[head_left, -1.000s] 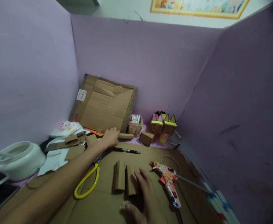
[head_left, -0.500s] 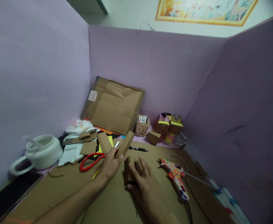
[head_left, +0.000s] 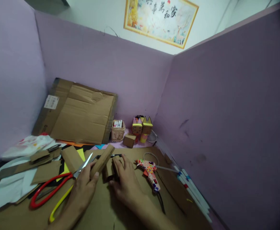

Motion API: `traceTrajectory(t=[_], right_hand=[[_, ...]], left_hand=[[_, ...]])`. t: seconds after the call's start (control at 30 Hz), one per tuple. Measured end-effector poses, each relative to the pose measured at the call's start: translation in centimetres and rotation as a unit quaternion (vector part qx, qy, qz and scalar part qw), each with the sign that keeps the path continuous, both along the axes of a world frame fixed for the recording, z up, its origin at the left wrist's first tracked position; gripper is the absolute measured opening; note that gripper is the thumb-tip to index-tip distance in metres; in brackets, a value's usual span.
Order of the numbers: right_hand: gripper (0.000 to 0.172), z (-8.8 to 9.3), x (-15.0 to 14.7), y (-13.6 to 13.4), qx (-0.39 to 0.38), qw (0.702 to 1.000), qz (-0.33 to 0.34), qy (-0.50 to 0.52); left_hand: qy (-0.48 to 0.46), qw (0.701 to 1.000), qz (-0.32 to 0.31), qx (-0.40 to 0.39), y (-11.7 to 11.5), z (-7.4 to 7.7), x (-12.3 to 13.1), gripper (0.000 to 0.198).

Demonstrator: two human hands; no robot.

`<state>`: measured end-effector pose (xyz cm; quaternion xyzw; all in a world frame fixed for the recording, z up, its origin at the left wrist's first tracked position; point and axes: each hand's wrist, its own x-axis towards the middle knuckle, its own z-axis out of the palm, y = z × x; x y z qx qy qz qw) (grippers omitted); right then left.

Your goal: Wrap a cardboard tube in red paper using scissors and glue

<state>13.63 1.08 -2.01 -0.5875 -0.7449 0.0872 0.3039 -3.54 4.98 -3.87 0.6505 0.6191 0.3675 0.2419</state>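
Cardboard strip [head_left: 103,160] slants toward one o'clock, pinched between thumb and fingers of the left hand [head_left: 84,185]. At that hand's three o'clock, the right hand [head_left: 128,183] bends its fingers over a folded cardboard piece [head_left: 115,165], touching it; whether they grip, I cannot tell. Red-handled scissors [head_left: 70,175] lie at the left hand's nine o'clock, and a patterned glue gun [head_left: 150,172] at the right hand's two o'clock.

In the left hand [head_left: 83,187], holds a long, narrow brown cardboard strip [head_left: 103,160] aslant, far end toward one o'clock. With the right hand [head_left: 126,180], touches and partly hides a folded cardboard piece [head_left: 116,166]. Has another folded piece [head_left: 109,170] just beside, toward nine o'clock.
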Motion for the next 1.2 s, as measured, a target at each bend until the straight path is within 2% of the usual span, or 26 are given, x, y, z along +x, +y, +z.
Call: traceTrajectory(t=[0.1,0.2,0.37,0.5,0.77,0.9,1.03,1.2], right_hand=[[0.069,0.4,0.7,-1.1,0.009,1.000,0.004,0.014],[0.065,0.6,2.0,-1.2,0.016,0.999,0.009,0.038],[0.041,1.7,4.5,1.4,0.006,0.992,-0.054,0.115],[0.032,3.1,6.2,3.7,-0.004,0.990,-0.082,0.114],[0.030,4.3,7.7,9.6,-0.008,0.987,-0.159,0.007],[0.035,4.3,6.6,12.1,0.003,0.985,-0.150,-0.083],[0.034,3.8,5.5,12.8,-0.014,0.975,-0.160,-0.151],[0.028,3.1,5.2,11.6,-0.017,0.969,-0.157,-0.189]], left_hand=[[0.039,0.999,-0.002,0.025,0.0,-1.1,-0.1,0.049],[0.055,0.997,-0.001,0.050,-0.1,-1.6,-0.1,0.051],[0.075,0.997,0.000,0.031,-0.3,-1.2,0.1,0.054],[0.092,0.996,-0.005,0.017,-0.6,-0.4,0.4,0.057],[0.155,0.987,-0.008,0.031,-1.3,-0.3,0.7,0.058],[0.178,0.983,-0.022,0.023,-1.4,0.1,0.8,0.057],[0.180,0.983,-0.021,-0.008,-1.6,0.8,0.9,0.058],[0.170,0.985,-0.018,-0.006,-1.7,0.9,1.0,0.057]])
